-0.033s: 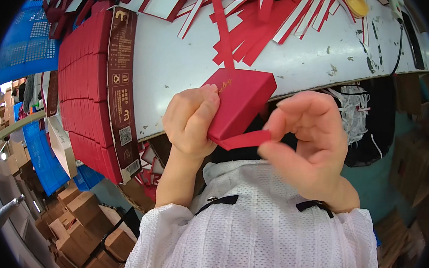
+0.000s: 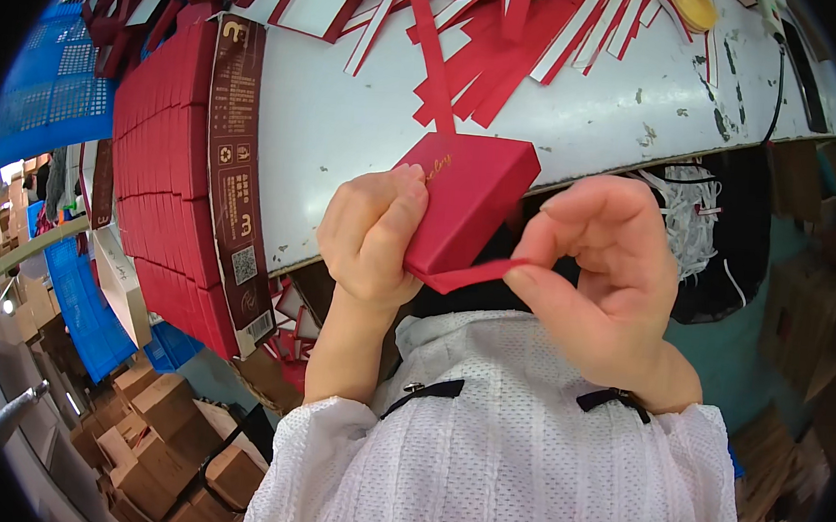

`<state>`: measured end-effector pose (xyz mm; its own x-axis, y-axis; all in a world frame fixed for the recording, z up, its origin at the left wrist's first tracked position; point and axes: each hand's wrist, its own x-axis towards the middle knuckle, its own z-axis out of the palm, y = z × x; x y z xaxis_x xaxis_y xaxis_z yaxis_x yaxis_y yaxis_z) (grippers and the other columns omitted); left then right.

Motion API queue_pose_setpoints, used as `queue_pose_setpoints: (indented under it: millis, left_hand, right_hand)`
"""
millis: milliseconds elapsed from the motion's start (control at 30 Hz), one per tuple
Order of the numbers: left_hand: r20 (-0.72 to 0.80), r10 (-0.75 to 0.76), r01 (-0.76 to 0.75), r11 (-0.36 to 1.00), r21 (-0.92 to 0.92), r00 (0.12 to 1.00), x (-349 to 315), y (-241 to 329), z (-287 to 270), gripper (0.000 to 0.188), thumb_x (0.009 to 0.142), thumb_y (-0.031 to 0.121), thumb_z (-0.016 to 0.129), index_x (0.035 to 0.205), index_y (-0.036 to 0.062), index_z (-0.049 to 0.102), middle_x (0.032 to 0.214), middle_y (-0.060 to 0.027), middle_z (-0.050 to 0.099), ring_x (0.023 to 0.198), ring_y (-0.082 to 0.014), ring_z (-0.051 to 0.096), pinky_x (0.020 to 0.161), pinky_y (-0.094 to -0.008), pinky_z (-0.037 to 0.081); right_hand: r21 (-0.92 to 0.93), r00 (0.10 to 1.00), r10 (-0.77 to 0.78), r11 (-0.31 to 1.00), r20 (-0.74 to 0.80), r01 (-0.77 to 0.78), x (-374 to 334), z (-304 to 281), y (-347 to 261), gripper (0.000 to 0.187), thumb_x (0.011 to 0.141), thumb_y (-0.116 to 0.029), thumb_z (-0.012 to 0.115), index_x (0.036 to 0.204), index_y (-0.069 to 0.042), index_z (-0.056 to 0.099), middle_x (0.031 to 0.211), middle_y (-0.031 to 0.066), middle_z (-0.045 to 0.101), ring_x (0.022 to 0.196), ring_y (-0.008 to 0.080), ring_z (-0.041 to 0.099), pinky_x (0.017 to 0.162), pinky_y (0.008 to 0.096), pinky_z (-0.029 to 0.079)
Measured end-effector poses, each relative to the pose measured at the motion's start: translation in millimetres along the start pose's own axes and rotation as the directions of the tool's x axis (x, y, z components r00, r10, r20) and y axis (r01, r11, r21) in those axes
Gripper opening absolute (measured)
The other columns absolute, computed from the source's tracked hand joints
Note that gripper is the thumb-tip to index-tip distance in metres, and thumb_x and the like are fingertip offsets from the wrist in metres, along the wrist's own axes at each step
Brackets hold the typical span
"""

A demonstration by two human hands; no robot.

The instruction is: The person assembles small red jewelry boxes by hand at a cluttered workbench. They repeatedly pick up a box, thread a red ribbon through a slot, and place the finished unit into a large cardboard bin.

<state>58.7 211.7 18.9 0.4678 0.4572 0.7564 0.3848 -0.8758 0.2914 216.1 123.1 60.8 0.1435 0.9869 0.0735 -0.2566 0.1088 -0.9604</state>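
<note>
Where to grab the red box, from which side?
Likely the far-right corner of the red box, from the right: flat top and side wall are uncovered there, while the left hand grips its left side and the right hand pinches the red strip.

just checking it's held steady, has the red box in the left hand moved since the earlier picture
No, the red box shows no visible shift in any direction against the white table edge.

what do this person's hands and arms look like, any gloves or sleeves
The left hand and right hand are bare, with no gloves, rings or bracelets visible. The forearms are uncovered below loose white sleeves of textured, small-holed fabric.
</note>
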Motion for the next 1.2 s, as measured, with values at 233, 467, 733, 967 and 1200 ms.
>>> queue_pose_setpoints:
  millis: [233,467,733,967,1200]
  left_hand:
    - [0.017,-0.048,0.048,0.999,-0.009,0.999,-6.4,7.9,4.3,0.029,0.062,0.007,0.067,0.084,-0.0002,0.049,0.078,-0.0153,0.058,0.065,-0.0236,0.056,0.055,-0.0292,0.048]
    - [-0.048,-0.107,0.107,0.994,-0.013,0.993,-16.6,9.8,8.7,0.027,0.062,0.011,0.067,0.083,0.0018,0.052,0.076,-0.0126,0.059,0.064,-0.0245,0.058,0.056,-0.031,0.048]
    - [-0.024,-0.113,0.113,0.993,0.025,0.993,-18.8,9.8,5.0,0.032,0.059,0.011,0.07,0.083,0.0012,0.05,0.079,-0.0142,0.058,0.067,-0.0246,0.057,0.057,-0.0306,0.048]
    - [-0.078,-0.131,0.132,0.991,0.0,0.988,-30.4,3.4,7.6,0.03,0.064,0.004,0.068,0.085,-0.0009,0.048,0.082,-0.0177,0.058,0.067,-0.024,0.056,0.056,-0.0292,0.048]
    - [-0.176,-0.191,0.179,0.981,-0.081,0.966,-31.5,0.1,18.6,0.033,0.061,0.008,0.068,0.087,0.0013,0.05,0.082,-0.0139,0.058,0.069,-0.0257,0.057,0.057,-0.031,0.048]
  right_hand:
    - [-0.127,0.994,-0.042,0.991,-0.102,0.028,7.4,7.7,12.6,0.031,0.07,0.01,0.056,0.09,-0.003,0.036,0.078,0.0065,0.052,0.069,0.0077,0.047,0.064,0.0198,0.038]
    - [-0.215,0.989,-0.064,0.976,-0.133,0.034,8.8,12.5,19.1,0.032,0.069,0.008,0.058,0.089,-0.002,0.036,0.076,0.0054,0.052,0.069,0.0073,0.047,0.066,0.0192,0.038]
    - [-0.217,0.991,-0.019,0.976,-0.135,-0.011,11.9,16.7,18.2,0.036,0.068,0.006,0.06,0.093,-0.002,0.035,0.077,0.0051,0.051,0.07,0.0076,0.047,0.065,0.0194,0.038]
    - [-0.57,0.955,-0.093,0.817,-0.281,-0.088,17.1,5.4,35.5,0.092,0.048,-0.025,0.079,0.117,-0.001,0.025,0.113,0.0116,0.034,0.103,0.019,0.036,0.087,0.0313,0.027]
    - [-0.081,0.952,0.212,0.969,-0.221,-0.235,1.3,36.4,44.9,0.084,0.056,-0.023,0.076,0.116,-0.002,0.021,0.108,0.0084,0.038,0.099,0.0158,0.039,0.085,0.0309,0.031]
